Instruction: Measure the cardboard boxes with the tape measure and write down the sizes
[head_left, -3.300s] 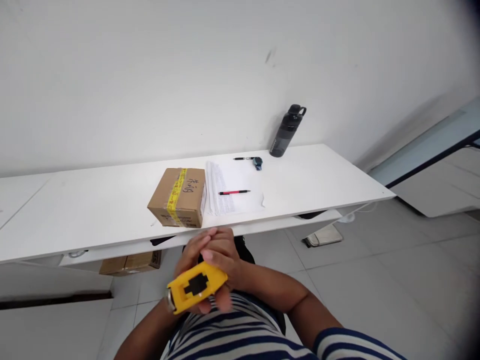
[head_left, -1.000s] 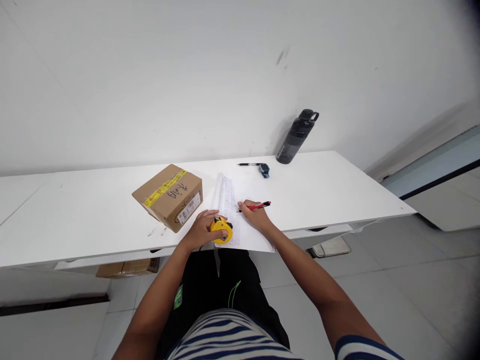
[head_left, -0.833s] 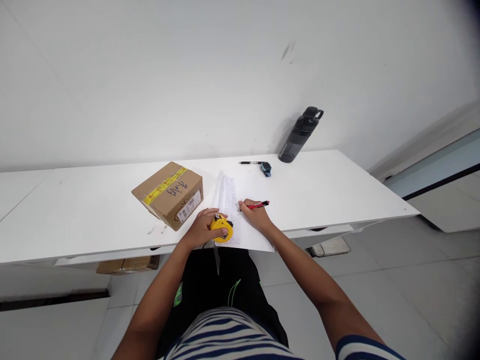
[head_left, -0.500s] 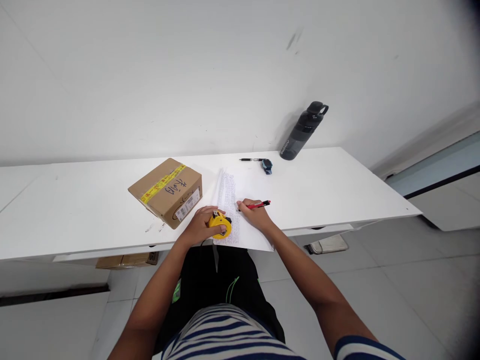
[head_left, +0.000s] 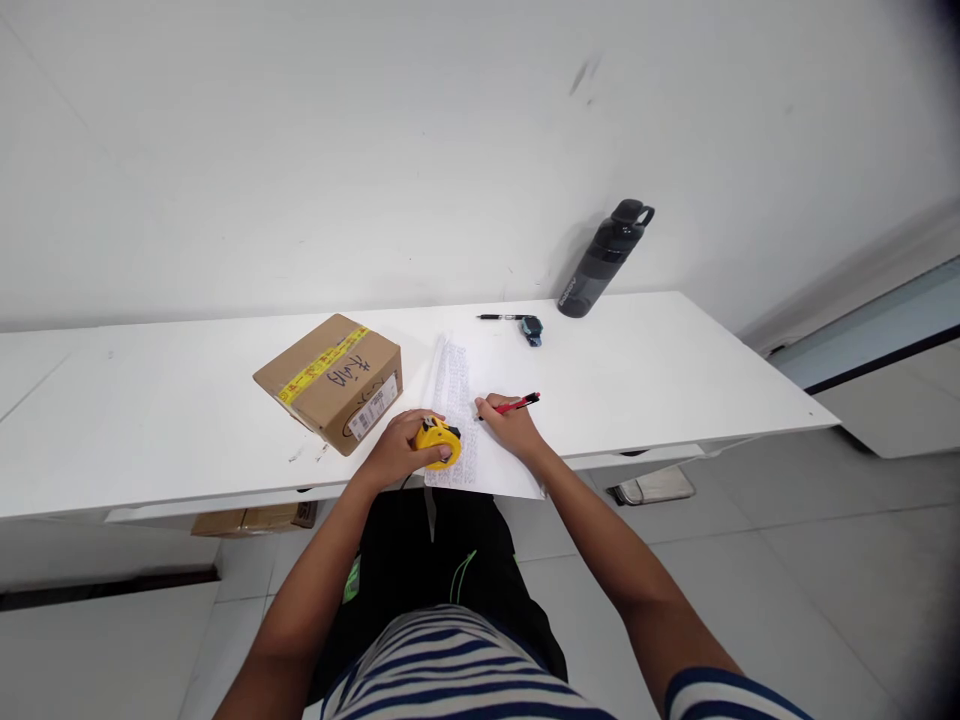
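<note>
Tape measure (head_left: pixel 435 438) sits in your left hand (head_left: pixel 399 448), fingers curled around its case, at the near edge of the paper (head_left: pixel 495 465). Your right hand (head_left: pixel 511 424) pinches the pen (head_left: pixel 519 404), tip down over the paper, right of the box (head_left: pixel 326 390).

The writing (head_left: pixel 456 400) on the paper (head_left: pixel 504 462) and the box label (head_left: pixel 375 408) are too small to read, the left hand (head_left: pixel 400 447) covers part of the tape measure (head_left: pixel 444 436), the right hand (head_left: pixel 511 430) hides part of the red pen (head_left: pixel 520 404), and the bench (head_left: pixel 165 400) runs off the left edge.
</note>
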